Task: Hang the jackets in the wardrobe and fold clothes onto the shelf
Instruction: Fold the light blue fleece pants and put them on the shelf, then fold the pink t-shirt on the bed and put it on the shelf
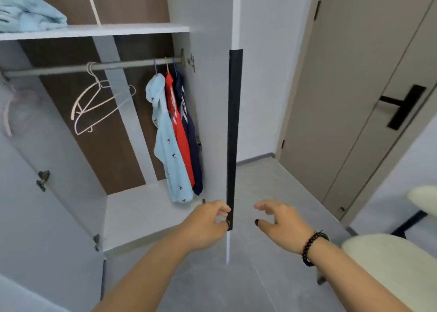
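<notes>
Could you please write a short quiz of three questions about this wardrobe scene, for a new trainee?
1. True or false: three garments hang at the right end of the rail.
2. What is the left hand doing?
A. Holding a hanger
B. Gripping the black handle of the wardrobe door
C. Folding a shirt
3. Fill in: the folded light blue clothes lie on the ____ above the rail.

Key
1. True: a light blue jacket, a red one and a navy one.
2. B; its fingers curl at the strip's lower end, while the right hand is open beside it, holding nothing.
3. shelf
</notes>
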Demonstrator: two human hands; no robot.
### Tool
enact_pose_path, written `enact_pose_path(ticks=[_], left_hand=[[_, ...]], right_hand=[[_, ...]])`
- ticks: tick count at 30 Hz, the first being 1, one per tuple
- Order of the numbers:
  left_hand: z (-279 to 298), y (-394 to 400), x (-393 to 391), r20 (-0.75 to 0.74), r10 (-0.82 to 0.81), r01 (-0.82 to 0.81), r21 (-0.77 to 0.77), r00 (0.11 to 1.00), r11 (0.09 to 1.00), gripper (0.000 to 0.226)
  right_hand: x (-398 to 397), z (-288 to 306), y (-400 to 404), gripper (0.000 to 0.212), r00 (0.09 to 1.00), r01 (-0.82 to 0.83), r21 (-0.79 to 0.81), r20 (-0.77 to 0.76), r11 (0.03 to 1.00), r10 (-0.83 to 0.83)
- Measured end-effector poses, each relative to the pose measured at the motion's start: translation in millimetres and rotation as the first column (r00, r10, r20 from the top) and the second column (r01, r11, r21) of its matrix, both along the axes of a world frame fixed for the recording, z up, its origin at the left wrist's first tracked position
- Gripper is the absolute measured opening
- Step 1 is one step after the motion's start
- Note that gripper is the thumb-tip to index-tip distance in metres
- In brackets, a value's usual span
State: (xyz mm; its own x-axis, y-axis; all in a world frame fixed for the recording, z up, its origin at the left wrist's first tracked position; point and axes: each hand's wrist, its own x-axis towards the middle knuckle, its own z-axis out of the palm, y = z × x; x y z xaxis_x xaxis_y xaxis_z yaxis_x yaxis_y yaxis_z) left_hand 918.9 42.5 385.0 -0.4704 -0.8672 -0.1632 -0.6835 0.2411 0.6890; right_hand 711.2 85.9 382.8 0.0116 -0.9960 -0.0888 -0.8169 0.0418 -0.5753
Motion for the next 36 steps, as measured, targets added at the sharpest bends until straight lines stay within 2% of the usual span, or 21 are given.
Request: enact_pose_path(ticks=[5, 9, 14, 20, 26, 30, 33, 36], left_hand=[[-11.5, 41.0, -61.7, 0.024, -0.200, 0.199, 0.048, 0.979, 0.979, 0.033], [-19.4, 65.0, -99.0, 0.009, -0.356, 0.354, 0.063, 0.935, 0.933, 0.033], [-46.3, 101.7, -123.8, -0.044, -0.541, 0.542, 0.126, 0.840, 0.831, 0.034], [-82.8, 161.5, -157.7, -0.077, -0.677, 0.674, 0.225, 0.732, 0.704, 0.026], [-109.7, 226.8, -212.9, -0.032, -0.799, 0.774, 0.274, 0.600, 0.571, 0.031], [-134.3, 259.5, -263.4, 0.006, -0.851, 0.804, 0.323, 0.525, 0.498, 0.035], [-157.4, 279.8, -310.1, 0.017, -0.852, 0.779, 0.395, 0.523, 0.486, 0.034], [-184.4, 299.6, -359.8, 0.026, -0.835, 0.726, 0.479, 0.550, 0.494, 0.033]], right_hand=[[-48.3, -16.7, 81.5, 0.038, 0.982, 0.190, 0.094, -0.006, 0.977, -0.190], [-69.6, -23.1, 141.1, 0.036, 0.926, 0.372, 0.119, 0.021, 0.921, -0.377], [-71.2, -37.1, 214.2, 0.032, 0.789, 0.599, 0.143, 0.067, 0.788, -0.611], [-70.5, -62.0, 296.9, 0.030, 0.588, 0.784, 0.185, 0.087, 0.593, -0.804], [-94.3, -104.9, 376.9, 0.028, 0.450, 0.844, 0.277, 0.103, 0.460, -0.887], [-129.3, -144.3, 422.3, 0.018, 0.352, 0.859, 0.350, 0.127, 0.374, -0.927], [-167.9, -178.8, 449.7, 0.012, 0.300, 0.861, 0.402, 0.093, 0.312, -0.949], [-211.9, -215.4, 471.0, 0.016, 0.245, 0.851, 0.466, 0.055, 0.242, -0.968]])
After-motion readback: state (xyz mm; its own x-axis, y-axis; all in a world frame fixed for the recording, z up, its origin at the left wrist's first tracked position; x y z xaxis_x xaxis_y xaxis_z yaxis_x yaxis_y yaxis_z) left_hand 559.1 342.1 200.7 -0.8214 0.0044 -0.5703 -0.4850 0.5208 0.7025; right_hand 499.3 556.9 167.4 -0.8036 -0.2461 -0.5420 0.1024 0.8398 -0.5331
